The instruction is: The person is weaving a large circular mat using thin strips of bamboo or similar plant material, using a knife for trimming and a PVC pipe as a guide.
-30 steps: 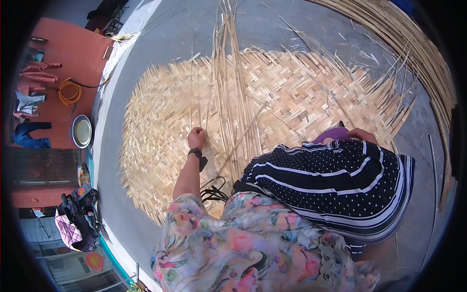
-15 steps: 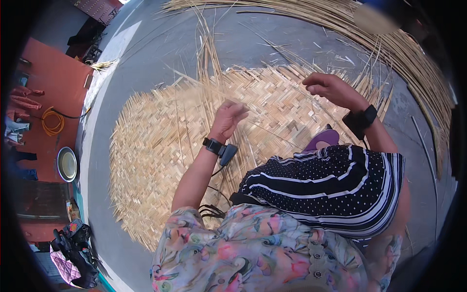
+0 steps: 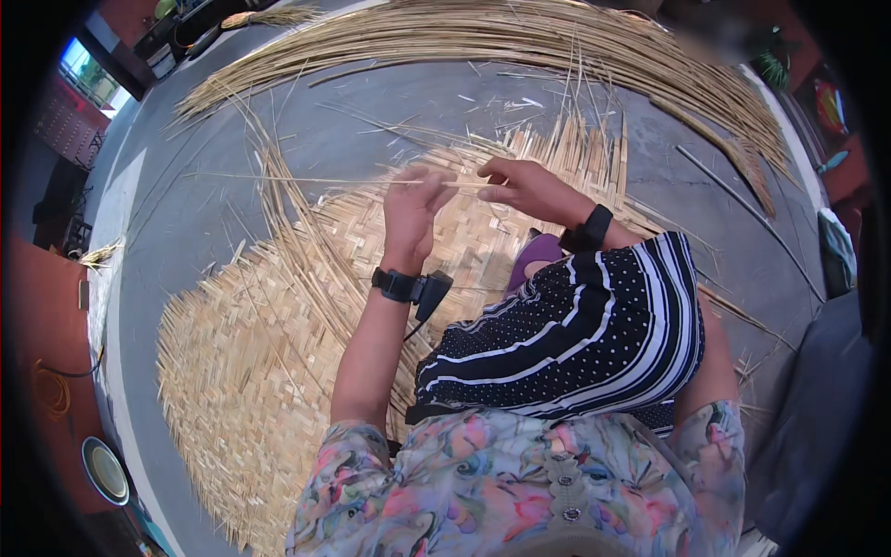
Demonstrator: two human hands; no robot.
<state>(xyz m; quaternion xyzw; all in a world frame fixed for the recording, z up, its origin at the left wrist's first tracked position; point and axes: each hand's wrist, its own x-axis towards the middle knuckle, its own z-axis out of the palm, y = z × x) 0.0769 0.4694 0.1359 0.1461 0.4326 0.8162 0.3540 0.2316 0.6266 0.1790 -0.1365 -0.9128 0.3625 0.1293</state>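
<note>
A large woven reed mat (image 3: pixel 241 408) lies on the ground under and in front of me. Above its far part, a thin reed strip (image 3: pixel 297 178) stretches level, its free end pointing left. My left hand (image 3: pixel 415 209) is closed around the strip, its fingers somewhat blurred. Close by on the right, my right hand (image 3: pixel 538 192) pinches the strip's other end between thumb and fingers. Loose reed strips (image 3: pixel 320 251) run across the mat beside my left forearm. Upright unwoven ends (image 3: pixel 589 153) stick out at the mat's far right edge.
A long pile of reeds (image 3: pixel 445 35) curves across the back. On the right lie a thin pole (image 3: pixel 742 218) and a dry reed head (image 3: pixel 752 176). My purple shoe (image 3: pixel 536 255) rests on the mat. A round basin (image 3: pixel 105 471) stands at the left by the wall.
My view has shifted, so the mat sits lower left. My hands have come together, and the strip now spans both; before, they were apart with the right hand's fingers curled in the air.
</note>
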